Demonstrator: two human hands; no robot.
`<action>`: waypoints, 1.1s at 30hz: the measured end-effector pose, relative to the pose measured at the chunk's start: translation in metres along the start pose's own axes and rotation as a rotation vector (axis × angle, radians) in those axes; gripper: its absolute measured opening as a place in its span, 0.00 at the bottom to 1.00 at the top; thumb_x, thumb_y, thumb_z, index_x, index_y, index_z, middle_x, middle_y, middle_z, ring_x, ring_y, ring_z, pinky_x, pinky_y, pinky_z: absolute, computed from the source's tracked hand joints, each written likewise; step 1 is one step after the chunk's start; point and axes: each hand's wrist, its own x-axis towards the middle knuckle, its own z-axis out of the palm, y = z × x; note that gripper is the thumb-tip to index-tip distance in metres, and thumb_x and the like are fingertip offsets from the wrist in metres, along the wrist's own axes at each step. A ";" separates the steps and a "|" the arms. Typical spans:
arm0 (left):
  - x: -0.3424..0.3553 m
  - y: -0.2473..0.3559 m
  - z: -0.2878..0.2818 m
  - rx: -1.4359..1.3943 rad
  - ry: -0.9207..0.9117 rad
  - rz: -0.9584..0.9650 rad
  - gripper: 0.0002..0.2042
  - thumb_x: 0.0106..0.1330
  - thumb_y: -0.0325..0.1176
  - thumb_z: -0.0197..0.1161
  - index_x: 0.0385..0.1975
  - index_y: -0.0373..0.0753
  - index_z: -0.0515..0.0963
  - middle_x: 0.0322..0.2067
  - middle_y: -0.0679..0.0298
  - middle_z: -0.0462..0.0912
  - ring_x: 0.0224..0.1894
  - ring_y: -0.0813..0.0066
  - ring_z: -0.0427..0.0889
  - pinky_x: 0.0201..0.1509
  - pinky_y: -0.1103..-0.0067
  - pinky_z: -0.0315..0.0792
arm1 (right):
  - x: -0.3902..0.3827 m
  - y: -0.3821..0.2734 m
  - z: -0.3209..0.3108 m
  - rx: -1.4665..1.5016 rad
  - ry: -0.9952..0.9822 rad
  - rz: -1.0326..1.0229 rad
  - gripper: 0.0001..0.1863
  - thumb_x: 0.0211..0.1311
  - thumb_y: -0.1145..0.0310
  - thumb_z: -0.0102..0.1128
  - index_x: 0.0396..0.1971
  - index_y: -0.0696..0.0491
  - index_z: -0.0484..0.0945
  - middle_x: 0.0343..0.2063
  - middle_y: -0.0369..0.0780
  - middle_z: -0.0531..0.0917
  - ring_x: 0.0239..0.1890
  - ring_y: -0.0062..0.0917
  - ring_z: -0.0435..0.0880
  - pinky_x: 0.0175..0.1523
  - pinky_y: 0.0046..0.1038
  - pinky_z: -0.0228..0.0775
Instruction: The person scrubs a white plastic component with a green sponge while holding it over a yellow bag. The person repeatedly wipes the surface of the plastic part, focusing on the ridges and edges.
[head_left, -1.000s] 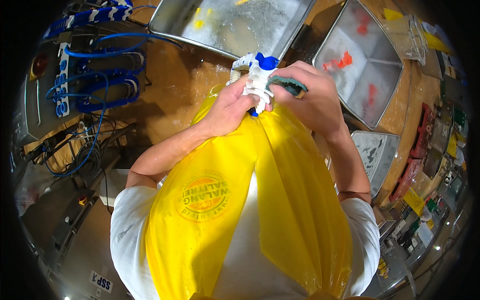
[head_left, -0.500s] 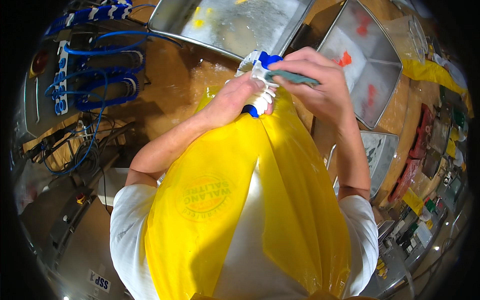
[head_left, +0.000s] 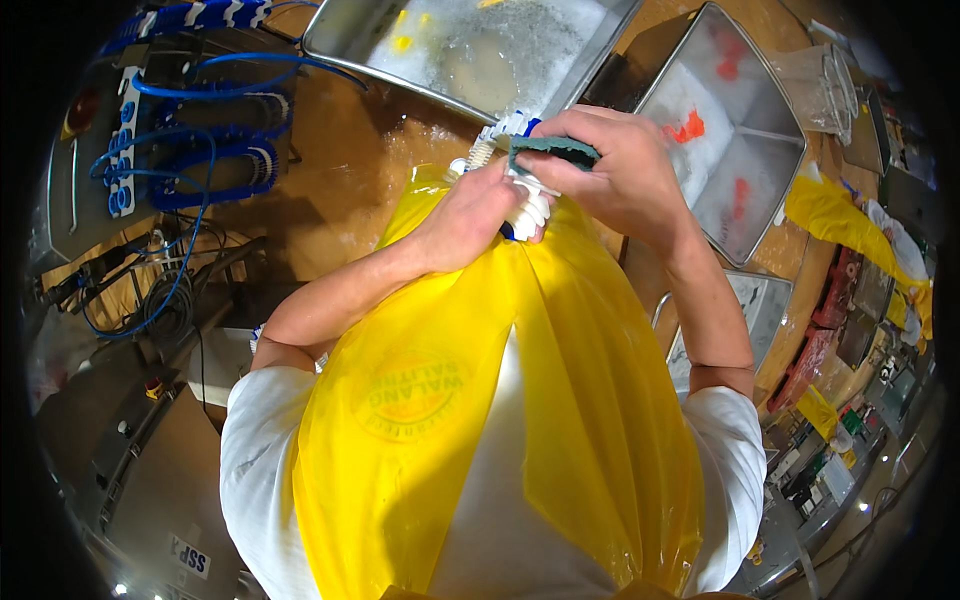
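Note:
My left hand is closed around a white and blue ribbed plastic part, held just above the top of my yellow plastic apron. My right hand pinches a dark green scouring pad and presses it to the upper part of the ribbed piece. The fingers and the pad hide much of the part, so its full shape does not show.
Ahead is a metal basin with foamy water. To its right stands a metal sink with foam and orange-red pieces. Blue hoses and blue ribbed parts hang on the left. Red trays lie at right.
The scouring pad has shifted slightly left over the ribbed part, covering its blue top end more. My left hand keeps its grip. The view has tilted a little.

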 end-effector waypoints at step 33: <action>0.002 -0.007 -0.001 0.283 -0.166 0.220 0.15 0.77 0.36 0.47 0.50 0.37 0.79 0.41 0.57 0.88 0.46 0.63 0.86 0.54 0.69 0.78 | 0.000 -0.002 -0.002 -0.244 -0.069 -0.156 0.11 0.60 0.63 0.74 0.33 0.55 0.87 0.29 0.46 0.85 0.33 0.41 0.86 0.37 0.35 0.78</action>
